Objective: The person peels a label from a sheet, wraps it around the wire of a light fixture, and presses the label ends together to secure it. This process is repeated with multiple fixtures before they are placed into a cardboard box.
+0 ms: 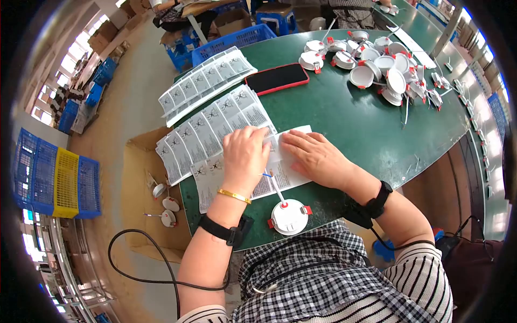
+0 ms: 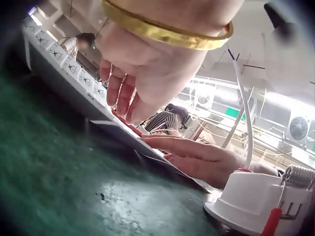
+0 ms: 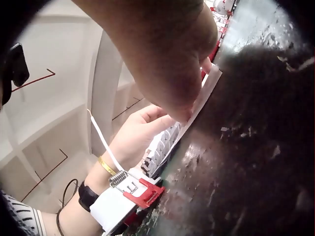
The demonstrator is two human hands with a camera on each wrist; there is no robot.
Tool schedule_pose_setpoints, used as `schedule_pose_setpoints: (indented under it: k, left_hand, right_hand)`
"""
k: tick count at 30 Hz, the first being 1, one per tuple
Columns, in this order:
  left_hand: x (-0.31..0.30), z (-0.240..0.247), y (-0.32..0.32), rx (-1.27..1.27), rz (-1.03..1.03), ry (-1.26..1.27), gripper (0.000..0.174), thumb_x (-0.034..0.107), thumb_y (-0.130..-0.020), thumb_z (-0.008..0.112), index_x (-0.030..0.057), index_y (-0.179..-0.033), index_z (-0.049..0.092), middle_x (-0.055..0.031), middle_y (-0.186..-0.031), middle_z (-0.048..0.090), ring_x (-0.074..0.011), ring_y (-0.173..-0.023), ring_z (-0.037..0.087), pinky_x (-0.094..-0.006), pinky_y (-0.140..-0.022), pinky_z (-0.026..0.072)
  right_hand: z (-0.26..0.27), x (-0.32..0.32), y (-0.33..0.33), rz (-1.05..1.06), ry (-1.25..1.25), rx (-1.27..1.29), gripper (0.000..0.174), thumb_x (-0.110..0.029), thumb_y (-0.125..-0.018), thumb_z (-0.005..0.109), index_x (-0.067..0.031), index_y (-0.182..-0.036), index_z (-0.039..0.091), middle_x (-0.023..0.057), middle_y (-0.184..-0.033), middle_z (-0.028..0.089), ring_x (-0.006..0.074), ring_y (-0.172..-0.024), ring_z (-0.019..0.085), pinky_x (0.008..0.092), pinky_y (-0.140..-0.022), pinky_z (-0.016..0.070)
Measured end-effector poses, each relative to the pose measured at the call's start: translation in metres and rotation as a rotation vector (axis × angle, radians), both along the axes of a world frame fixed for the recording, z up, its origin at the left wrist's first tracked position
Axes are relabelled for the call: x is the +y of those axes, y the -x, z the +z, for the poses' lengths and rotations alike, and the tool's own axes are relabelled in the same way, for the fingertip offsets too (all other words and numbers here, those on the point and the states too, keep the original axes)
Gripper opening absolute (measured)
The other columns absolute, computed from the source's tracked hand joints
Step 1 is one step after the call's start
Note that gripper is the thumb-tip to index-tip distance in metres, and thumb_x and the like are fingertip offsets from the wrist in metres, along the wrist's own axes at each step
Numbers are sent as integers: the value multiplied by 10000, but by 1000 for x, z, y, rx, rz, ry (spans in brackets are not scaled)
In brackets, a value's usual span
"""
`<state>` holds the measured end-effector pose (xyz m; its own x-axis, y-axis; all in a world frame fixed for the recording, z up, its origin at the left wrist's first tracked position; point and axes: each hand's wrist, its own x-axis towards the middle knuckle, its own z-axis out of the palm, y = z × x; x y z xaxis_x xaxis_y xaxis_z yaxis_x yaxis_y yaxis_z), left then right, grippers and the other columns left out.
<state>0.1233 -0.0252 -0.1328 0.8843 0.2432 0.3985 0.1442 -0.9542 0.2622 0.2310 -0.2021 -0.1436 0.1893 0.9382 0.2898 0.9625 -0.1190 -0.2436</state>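
My left hand point(image 1: 245, 159), above a gold bracelet, rests on a printed paper sheet point(image 1: 207, 180) with its fingertips down. In the left wrist view its fingers point(image 2: 129, 96) slope loosely down to the paper. My right hand point(image 1: 318, 159) lies with fairly straight fingers on the right part of the same paper. Both hands hide the middle of the sheet. Between my forearms, near the table's front edge, a round white downlight point(image 1: 290, 219) lies back up, with red-tipped spring clips and a white cable point(image 1: 276, 185) standing up from it.
More printed sheets point(image 1: 215, 121) overlap beyond the hands, with a stack point(image 1: 207, 81) behind. A red-edged phone point(image 1: 277, 79) lies beside them. Many downlights point(image 1: 385, 64) are piled at the back right of the green table point(image 1: 344, 118). Left of it, a cardboard box point(image 1: 137, 183) holds several lights.
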Motion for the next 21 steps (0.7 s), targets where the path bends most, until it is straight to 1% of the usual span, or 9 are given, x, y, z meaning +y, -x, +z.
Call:
schedule_pose_setpoints:
  k: [2, 5, 7, 10, 14, 16, 17, 19, 21]
  left_hand:
    - [-1, -5, -2, -34, 20, -15, 134, 189, -792, 669, 118, -904, 686, -62, -921, 634, -263, -929, 587, -396, -872, 401]
    - [2, -7, 5, 74, 30, -9, 115, 190, -788, 670, 120, -878, 687, -70, -890, 632, -264, -906, 592, -396, -861, 404]
    - [3, -7, 2, -54, -21, -17, 104, 183, -781, 668, 122, -864, 686, -70, -857, 629, -258, -881, 597, -396, -843, 407]
    - [2, -6, 2, -44, -41, -68, 76, 178, -776, 667, 122, -827, 675, -57, -812, 624, -254, -850, 602, -392, -829, 411]
    - [0, -5, -3, -3, -22, -39, 55, 172, -771, 666, 122, -793, 660, -48, -796, 625, -244, -840, 605, -386, -826, 406]
    - [-2, -2, -3, -7, -33, -80, 53, 160, -769, 660, 109, -775, 647, -54, -790, 626, -273, -816, 606, -396, -781, 435]
    - [-1, 1, 0, -17, -43, -67, 53, 160, -769, 660, 109, -775, 647, -54, -790, 626, -273, -816, 606, -396, -781, 435]
    - [-2, 12, 7, 83, -44, 73, 42, 107, -771, 641, 72, -792, 633, -87, -805, 630, -281, -801, 614, -369, -735, 469]
    - [-4, 22, 26, -24, -89, 283, 59, 62, -774, 620, 41, -829, 619, -101, -801, 625, -226, -769, 617, -316, -703, 480]
  right_hand:
    - [-3, -2, -1, 6, 7, 13, 459, -208, -835, 619, -55, -1256, 522, 89, -1361, 478, 232, -1290, 429, 396, -1020, 362]
    - [-7, -2, -1, -6, 12, 4, 441, -207, -839, 608, -55, -1245, 528, 78, -1352, 491, 227, -1288, 434, 410, -1020, 363]
    - [-5, -1, 1, -2, 10, 10, 440, -208, -845, 605, -59, -1252, 527, 71, -1352, 493, 225, -1291, 431, 409, -1028, 358]
    - [-9, 1, 1, 1, 19, -2, 438, -212, -852, 604, -62, -1255, 525, 66, -1357, 489, 220, -1294, 426, 404, -1040, 347]
    - [-6, -1, 0, 2, 17, -24, 425, -214, -852, 605, -66, -1243, 528, 66, -1352, 494, 222, -1291, 430, 400, -1041, 345]
    - [-7, 2, 1, 9, 16, -30, 423, -214, -849, 608, -69, -1238, 530, 67, -1349, 498, 223, -1286, 436, 398, -1034, 351]
    - [-7, 4, 1, 17, -2, -29, 420, -215, -846, 609, -71, -1233, 533, 69, -1347, 500, 224, -1277, 445, 395, -1024, 359]
    - [-7, 0, 1, 7, 4, -61, 411, -223, -842, 604, -80, -1222, 538, 76, -1340, 506, 226, -1254, 466, 385, -989, 381]
    - [-20, 0, -5, 25, -66, -77, 420, -243, -848, 590, -87, -1234, 531, 76, -1325, 515, 227, -1243, 472, 375, -985, 377]
